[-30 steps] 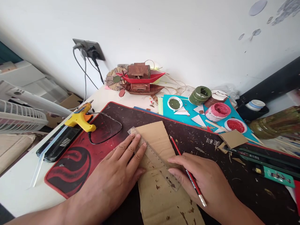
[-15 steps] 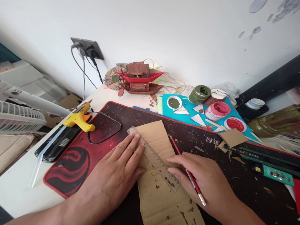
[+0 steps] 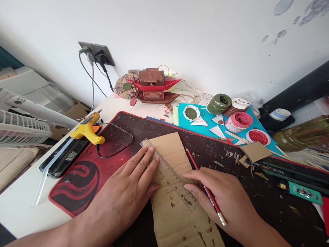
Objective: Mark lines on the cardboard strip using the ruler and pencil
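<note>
A clear ruler (image 3: pixel 168 171) lies slantwise across a strip of brown cardboard (image 3: pixel 183 223) that has dark stains on its lower half. My left hand (image 3: pixel 128 185) rests flat with fingers stretched out, the fingertips pressing the ruler near its upper end. At the lower right part of the ruler, the thumb and index fingertips of my right hand (image 3: pixel 221 195) touch its edge. A red and black pencil (image 3: pixel 214 201) runs between that thumb and index finger, its point facing up and away, its eraser end toward me.
Left lies a yellow glue gun (image 3: pixel 89 129) with a black cord on the dark mat (image 3: pixel 154 128). Model boats (image 3: pixel 154 84) stand by the wall. Open paint jars (image 3: pixel 239 121) sit on a blue sheet (image 3: pixel 205 115). A green utility knife (image 3: pixel 304 192) lies far right.
</note>
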{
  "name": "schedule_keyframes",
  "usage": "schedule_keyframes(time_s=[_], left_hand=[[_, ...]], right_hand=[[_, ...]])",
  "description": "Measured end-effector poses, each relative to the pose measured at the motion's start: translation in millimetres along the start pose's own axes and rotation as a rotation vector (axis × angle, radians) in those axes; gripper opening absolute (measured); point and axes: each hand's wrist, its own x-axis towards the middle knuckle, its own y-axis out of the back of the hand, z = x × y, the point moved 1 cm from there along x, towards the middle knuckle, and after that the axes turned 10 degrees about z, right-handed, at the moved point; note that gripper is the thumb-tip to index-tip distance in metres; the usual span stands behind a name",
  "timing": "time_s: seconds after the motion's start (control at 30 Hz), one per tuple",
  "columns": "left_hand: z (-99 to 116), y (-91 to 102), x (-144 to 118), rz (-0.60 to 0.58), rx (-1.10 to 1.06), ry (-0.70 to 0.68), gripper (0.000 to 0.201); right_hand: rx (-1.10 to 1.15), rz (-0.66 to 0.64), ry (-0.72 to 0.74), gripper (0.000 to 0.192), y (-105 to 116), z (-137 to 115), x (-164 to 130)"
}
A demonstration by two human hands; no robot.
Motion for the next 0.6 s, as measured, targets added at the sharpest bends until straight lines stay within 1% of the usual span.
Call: schedule_keyframes(time_s=[0.33,0.6], left_hand=[[0.5,0.5,1.2,0.002,-0.006,-0.011,0.055],[0.3,-0.4,1.0,0.009,-0.035,0.014,0.054]], right_hand=[[-0.012,0.004,0.003,0.012,-0.6,0.8,-1.0],[-0.009,0.008,0.005,0.012,-0.6,0.4,-0.4]])
